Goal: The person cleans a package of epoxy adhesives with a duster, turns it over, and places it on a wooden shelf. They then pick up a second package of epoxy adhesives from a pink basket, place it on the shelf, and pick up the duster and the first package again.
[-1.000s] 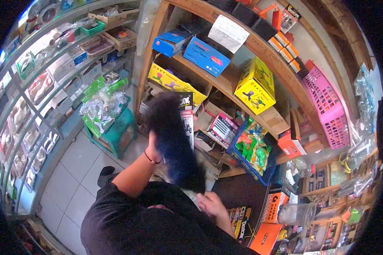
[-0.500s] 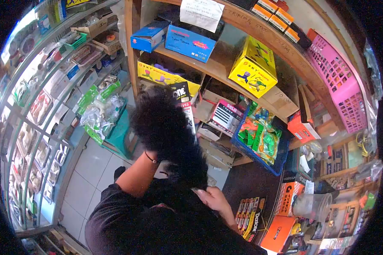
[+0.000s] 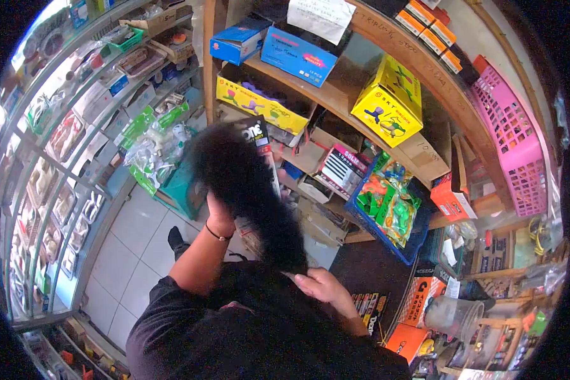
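Note:
A black fluffy duster stretches up and left across the middle of the view, blurred at its upper end. My right hand is closed around its handle at the lower end. Behind the duster stands a black, white and red adhesive card with partly readable lettering. My left hand, a thin bracelet at its wrist, is at the card's lower left. The duster hides most of its fingers, but the card moves with this hand, so it appears held there. The duster's fluff lies over the card's face.
Ahead, wooden shelves bear blue boxes, yellow boxes and a blue basket of bagged goods. A pink basket stands at right. Glass-fronted shelving lines the left, beside a teal stool piled with packets on the tiled floor.
The adhesive card has shifted left and slightly up against the shelves. The duster has swung a little left, uncovering more of my left hand. The whole view has shifted slightly.

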Demonstrator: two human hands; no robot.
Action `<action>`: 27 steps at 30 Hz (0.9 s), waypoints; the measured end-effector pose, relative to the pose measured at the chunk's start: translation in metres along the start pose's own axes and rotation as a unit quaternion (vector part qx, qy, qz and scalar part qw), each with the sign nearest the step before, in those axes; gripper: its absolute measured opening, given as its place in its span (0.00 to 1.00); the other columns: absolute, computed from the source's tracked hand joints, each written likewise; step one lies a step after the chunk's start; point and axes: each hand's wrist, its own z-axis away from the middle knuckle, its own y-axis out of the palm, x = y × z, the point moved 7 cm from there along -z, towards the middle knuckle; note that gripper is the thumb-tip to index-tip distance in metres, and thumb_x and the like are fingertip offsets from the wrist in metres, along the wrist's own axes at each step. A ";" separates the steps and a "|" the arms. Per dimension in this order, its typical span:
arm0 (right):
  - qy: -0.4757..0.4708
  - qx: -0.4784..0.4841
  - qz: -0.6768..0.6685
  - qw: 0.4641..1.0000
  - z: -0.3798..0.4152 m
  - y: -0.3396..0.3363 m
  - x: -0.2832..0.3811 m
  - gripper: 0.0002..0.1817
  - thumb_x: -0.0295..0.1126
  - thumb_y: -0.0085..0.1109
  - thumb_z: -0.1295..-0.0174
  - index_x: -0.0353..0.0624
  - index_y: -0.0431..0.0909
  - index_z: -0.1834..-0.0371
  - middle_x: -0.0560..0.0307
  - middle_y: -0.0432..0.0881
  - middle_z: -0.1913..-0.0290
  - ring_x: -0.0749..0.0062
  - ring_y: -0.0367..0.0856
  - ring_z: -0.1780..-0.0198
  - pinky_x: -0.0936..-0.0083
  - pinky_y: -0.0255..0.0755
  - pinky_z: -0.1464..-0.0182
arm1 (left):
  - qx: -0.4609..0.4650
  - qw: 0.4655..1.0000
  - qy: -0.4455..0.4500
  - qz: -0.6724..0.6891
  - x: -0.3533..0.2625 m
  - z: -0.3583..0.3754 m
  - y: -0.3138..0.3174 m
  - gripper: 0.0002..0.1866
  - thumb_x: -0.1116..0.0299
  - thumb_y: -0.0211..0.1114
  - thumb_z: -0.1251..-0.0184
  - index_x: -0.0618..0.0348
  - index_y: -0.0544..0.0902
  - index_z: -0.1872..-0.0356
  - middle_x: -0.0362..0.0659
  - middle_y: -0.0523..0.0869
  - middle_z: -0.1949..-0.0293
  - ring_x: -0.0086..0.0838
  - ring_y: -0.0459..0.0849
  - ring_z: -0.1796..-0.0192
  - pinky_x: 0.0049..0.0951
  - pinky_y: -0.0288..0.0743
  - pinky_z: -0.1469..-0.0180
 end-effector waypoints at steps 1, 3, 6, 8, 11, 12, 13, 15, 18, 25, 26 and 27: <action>-0.044 0.003 0.094 0.995 -0.007 0.002 0.004 0.22 0.42 0.47 0.36 0.43 0.64 0.86 0.66 0.66 0.87 0.82 0.63 0.84 0.81 0.58 0.81 | -0.016 0.999 0.017 -0.047 -0.004 0.003 0.001 0.35 0.42 0.43 0.38 0.62 0.62 0.41 0.50 0.70 0.44 0.46 0.74 0.47 0.48 0.71 0.49; -0.084 0.006 0.191 0.978 -0.014 0.011 0.014 0.21 0.42 0.46 0.35 0.43 0.64 0.86 0.66 0.65 0.86 0.82 0.62 0.84 0.81 0.58 0.81 | -0.052 0.987 0.047 -0.142 -0.013 0.008 0.004 0.34 0.44 0.45 0.38 0.62 0.62 0.41 0.50 0.68 0.43 0.47 0.73 0.47 0.48 0.72 0.50; -0.011 0.035 -0.065 0.997 -0.015 0.023 0.026 0.21 0.42 0.46 0.35 0.44 0.65 0.85 0.67 0.65 0.87 0.82 0.62 0.84 0.80 0.58 0.82 | 0.027 0.992 0.120 0.005 -0.045 0.015 -0.022 0.31 0.44 0.41 0.34 0.64 0.70 0.47 0.51 0.78 0.54 0.37 0.80 0.54 0.32 0.74 0.51; -0.011 0.027 0.084 0.996 -0.010 0.021 0.033 0.21 0.42 0.45 0.35 0.44 0.65 0.85 0.67 0.65 0.87 0.82 0.62 0.84 0.80 0.58 0.82 | -0.277 0.909 0.197 -0.241 -0.053 0.021 -0.062 0.33 0.42 0.41 0.36 0.63 0.68 0.45 0.51 0.77 0.52 0.42 0.79 0.54 0.38 0.73 0.50; -0.019 -0.037 0.123 0.992 0.001 0.007 0.027 0.22 0.44 0.44 0.35 0.44 0.66 0.85 0.67 0.65 0.86 0.82 0.62 0.84 0.81 0.58 0.81 | -0.055 0.998 0.004 0.012 -0.008 -0.001 -0.008 0.37 0.37 0.40 0.40 0.61 0.64 0.43 0.52 0.75 0.50 0.48 0.79 0.56 0.48 0.73 0.55; -0.015 -0.038 0.123 0.992 0.002 0.004 0.020 0.22 0.44 0.44 0.35 0.44 0.66 0.85 0.67 0.65 0.86 0.82 0.62 0.84 0.81 0.58 0.81 | -0.076 0.995 0.034 0.062 -0.009 -0.001 0.006 0.37 0.37 0.39 0.40 0.61 0.65 0.44 0.51 0.77 0.51 0.44 0.80 0.58 0.45 0.75 0.58; 0.002 -0.039 0.055 0.998 0.001 -0.001 0.009 0.22 0.45 0.45 0.36 0.43 0.67 0.85 0.66 0.66 0.86 0.82 0.63 0.83 0.80 0.59 0.80 | -0.125 0.991 0.045 -0.010 -0.012 0.001 -0.010 0.37 0.35 0.39 0.40 0.59 0.68 0.45 0.48 0.79 0.55 0.35 0.81 0.61 0.36 0.77 0.62; 0.019 -0.036 -0.010 0.999 0.003 -0.006 -0.003 0.23 0.45 0.46 0.36 0.43 0.67 0.85 0.65 0.67 0.86 0.81 0.65 0.83 0.79 0.60 0.80 | -0.040 0.998 0.035 0.015 -0.015 -0.002 -0.018 0.36 0.36 0.40 0.40 0.58 0.68 0.45 0.47 0.80 0.56 0.29 0.81 0.61 0.31 0.78 0.62; -0.031 -0.038 0.229 0.972 0.005 -0.006 -0.004 0.24 0.46 0.47 0.37 0.40 0.69 0.86 0.64 0.69 0.85 0.79 0.66 0.82 0.77 0.61 0.78 | 0.000 1.000 0.002 0.027 0.004 -0.005 -0.012 0.33 0.43 0.43 0.37 0.60 0.61 0.39 0.50 0.73 0.47 0.40 0.75 0.48 0.44 0.71 0.49; -0.033 -0.025 0.010 0.999 -0.004 0.002 0.001 0.23 0.44 0.48 0.37 0.39 0.68 0.85 0.63 0.69 0.85 0.80 0.66 0.80 0.78 0.62 0.77 | -0.254 0.952 0.090 -0.145 -0.021 0.018 -0.032 0.32 0.40 0.44 0.38 0.58 0.69 0.46 0.46 0.77 0.51 0.35 0.78 0.53 0.37 0.73 0.50; -0.039 -0.041 0.098 0.994 0.001 0.003 0.007 0.23 0.43 0.48 0.37 0.40 0.67 0.85 0.64 0.69 0.85 0.81 0.65 0.80 0.78 0.62 0.77 | -0.240 0.955 0.108 -0.137 -0.022 0.014 -0.025 0.33 0.40 0.45 0.39 0.58 0.68 0.45 0.47 0.77 0.51 0.36 0.78 0.53 0.38 0.72 0.49; -0.045 -0.057 0.185 0.980 0.003 0.003 0.012 0.23 0.43 0.47 0.36 0.40 0.67 0.86 0.65 0.68 0.85 0.82 0.65 0.80 0.79 0.61 0.77 | -0.099 0.993 0.010 -0.055 -0.004 0.000 -0.018 0.33 0.41 0.46 0.39 0.58 0.66 0.42 0.48 0.77 0.51 0.37 0.78 0.51 0.39 0.70 0.47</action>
